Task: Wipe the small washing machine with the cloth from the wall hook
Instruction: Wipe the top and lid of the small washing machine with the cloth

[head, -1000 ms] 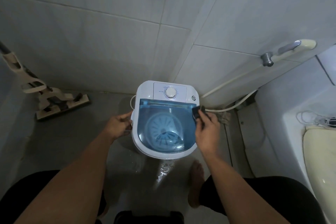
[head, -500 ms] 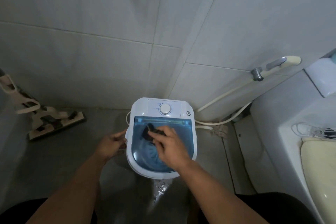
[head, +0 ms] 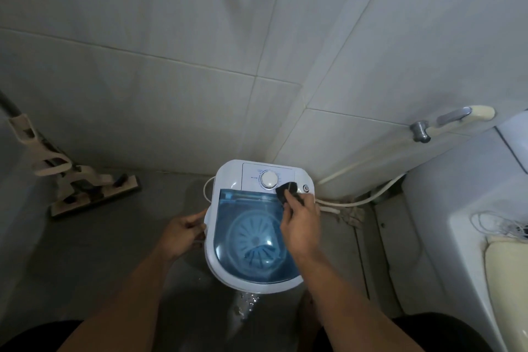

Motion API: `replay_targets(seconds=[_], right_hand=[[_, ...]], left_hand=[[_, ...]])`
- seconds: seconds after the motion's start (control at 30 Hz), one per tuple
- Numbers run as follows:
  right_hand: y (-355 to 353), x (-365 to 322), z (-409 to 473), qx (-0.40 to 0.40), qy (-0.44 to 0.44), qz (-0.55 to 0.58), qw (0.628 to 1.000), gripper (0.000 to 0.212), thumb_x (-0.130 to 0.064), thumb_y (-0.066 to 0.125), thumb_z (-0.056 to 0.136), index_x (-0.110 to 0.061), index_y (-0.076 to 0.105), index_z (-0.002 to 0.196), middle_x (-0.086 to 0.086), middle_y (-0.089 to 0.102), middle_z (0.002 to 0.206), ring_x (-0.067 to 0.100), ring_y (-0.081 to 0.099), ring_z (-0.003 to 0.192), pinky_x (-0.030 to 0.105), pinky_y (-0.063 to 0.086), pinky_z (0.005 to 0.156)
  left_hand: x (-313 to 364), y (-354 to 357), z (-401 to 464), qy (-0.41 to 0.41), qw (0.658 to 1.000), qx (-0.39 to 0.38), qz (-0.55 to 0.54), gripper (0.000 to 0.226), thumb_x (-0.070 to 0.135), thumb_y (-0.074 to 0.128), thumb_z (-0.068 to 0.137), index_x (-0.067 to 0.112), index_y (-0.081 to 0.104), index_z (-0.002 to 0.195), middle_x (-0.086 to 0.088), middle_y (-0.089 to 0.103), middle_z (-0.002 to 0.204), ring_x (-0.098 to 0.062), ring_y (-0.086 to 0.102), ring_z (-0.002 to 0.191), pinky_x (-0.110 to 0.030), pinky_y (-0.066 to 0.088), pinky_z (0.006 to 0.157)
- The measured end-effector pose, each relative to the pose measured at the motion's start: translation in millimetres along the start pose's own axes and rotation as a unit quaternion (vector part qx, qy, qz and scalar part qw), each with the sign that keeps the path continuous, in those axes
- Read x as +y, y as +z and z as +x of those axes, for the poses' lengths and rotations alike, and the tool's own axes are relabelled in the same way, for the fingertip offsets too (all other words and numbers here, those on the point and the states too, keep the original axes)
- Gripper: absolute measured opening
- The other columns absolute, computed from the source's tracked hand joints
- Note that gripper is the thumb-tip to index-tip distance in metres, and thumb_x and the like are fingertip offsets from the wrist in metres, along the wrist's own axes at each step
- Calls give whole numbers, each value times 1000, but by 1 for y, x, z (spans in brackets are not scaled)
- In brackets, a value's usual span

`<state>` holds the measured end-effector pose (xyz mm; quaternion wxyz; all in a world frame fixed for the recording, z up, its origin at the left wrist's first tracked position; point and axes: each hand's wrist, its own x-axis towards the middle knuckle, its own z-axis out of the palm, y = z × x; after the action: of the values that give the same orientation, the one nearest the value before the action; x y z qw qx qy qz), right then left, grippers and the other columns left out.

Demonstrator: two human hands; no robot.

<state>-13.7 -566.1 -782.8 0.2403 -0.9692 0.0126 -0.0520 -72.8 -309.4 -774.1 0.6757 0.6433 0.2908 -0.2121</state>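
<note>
Right grip (head: 300, 226), cloth (head: 286, 191) now top-right.

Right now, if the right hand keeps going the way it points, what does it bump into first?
Probably the dial. The right hand presses the cloth on the washer and points toward its back panel, with the cloth's edge right beside the dial. Depth is hard to judge.
</note>
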Motion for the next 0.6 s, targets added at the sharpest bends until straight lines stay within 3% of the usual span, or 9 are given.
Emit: replay_targets(seconds=[0.1, 0.2, 0.4, 0.5, 0.6], right_hand=[[-3, -16, -36, -104, -155, -2, 982, 43, -21, 61, 96, -35, 61, 137, 0, 55, 124, 24, 53, 105, 42, 55, 88], [-18, -33, -43, -209, -301, 18, 930, 41, -24, 59, 98, -32, 60, 139, -4, 52, 133, 20, 51, 116, 34, 50, 99], [-12, -66, 52, -65, -214, 29, 974, 39, -14, 60, 97, -23, 66, 134, 7, 59, 125, 29, 55, 107, 45, 53, 91], [6, -82, 94, -74, -196, -42, 977, 37, -15, 58, 98, -21, 67, 133, 12, 58, 128, 35, 53, 108, 48, 54, 87], [28, -98, 89, -96, -186, -90, 974, 42, -10, 56, 96, -22, 64, 136, 14, 56, 128, 37, 52, 107, 50, 53, 87]], left_hand=[[-2, -2, 2, -4, 1000, 3, -2, 42, -1, 51, 97, 19, 60, 133, -15, 70, 90, -20, 65, 73, -16, 57, 52], [-3, -4, 3, -4, 1000, -1, -6, 41, 2, 54, 96, 24, 61, 130, -19, 72, 103, -20, 67, 77, -16, 56, 52], [-3, -5, 1, 4, 1000, -6, -6, 39, 4, 55, 96, 22, 62, 130, -17, 73, 112, -17, 70, 79, -23, 59, 63], [-2, -5, 0, 3, 1000, -5, -18, 40, 1, 54, 96, 17, 60, 132, -19, 72, 106, -18, 68, 75, -19, 59, 58], [-3, -5, 2, -1, 999, -9, -39, 41, -2, 53, 96, 12, 59, 134, -19, 70, 104, -25, 66, 83, -20, 58, 59]])
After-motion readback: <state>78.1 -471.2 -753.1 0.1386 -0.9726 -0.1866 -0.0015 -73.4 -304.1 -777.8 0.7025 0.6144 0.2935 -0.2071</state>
